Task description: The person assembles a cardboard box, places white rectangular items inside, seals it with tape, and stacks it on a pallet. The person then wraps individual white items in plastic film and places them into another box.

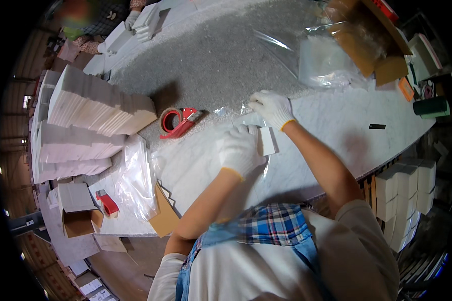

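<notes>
Both my hands wear white knit gloves with yellow cuffs. My left hand (241, 149) lies over a small flat white box (267, 141) on the marble table and grips it; the palm hides the box's left part. Clear plastic film (251, 119), which looks like a bag, lies around the box's far end. Just beyond the box, my right hand (273, 109) has its fingers bent and closed at the film's far edge. To the left of my hands rests a red tape dispenser (182, 122) with a roll of tape.
Tall stacks of white boxes (98, 103) stand at left. Nearby are clear bags (135, 183), an open carton (78, 208) and a second red dispenser (106, 202). More bags (329, 60) and a brown carton (369, 37) sit far right. A co-worker's gloved hand (131, 20) handles white boxes.
</notes>
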Demonstrator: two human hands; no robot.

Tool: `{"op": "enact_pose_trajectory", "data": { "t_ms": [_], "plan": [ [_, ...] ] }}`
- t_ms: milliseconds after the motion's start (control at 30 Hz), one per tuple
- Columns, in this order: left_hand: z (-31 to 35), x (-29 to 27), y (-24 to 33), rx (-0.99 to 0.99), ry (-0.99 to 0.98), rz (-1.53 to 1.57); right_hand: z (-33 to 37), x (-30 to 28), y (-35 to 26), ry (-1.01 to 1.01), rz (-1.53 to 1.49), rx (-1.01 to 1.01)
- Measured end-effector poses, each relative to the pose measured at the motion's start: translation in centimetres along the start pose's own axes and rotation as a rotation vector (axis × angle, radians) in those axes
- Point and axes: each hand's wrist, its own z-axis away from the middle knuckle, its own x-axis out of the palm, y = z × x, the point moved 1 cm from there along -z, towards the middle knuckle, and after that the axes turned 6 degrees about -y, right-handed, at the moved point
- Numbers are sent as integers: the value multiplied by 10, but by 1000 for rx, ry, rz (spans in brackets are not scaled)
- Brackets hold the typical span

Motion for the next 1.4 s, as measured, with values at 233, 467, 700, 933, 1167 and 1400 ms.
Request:
{"op": "enact_pose_trajectory", "data": {
  "t_ms": [233, 467, 700, 933, 1167, 1400],
  "plan": [
    [3, 9, 2, 24, 30, -25, 0, 0, 1, 2, -6, 18],
    [1, -7, -6, 82, -47, 0, 0, 0, 0, 18, -4, 10],
    [2, -12, -6, 128, -25, 18, 1, -2, -1, 6, 11, 5],
    [10, -12, -7, 119, 63, 62, 8, -11, -9, 7, -107, 5],
    [20, 10, -56, -74, 767, 382, 34, -27, -11, -56, -294, -66],
    [-3, 28, -95, -85, 367, 608, 83, -39, -10, -136, -365, -236]
  ]
}}
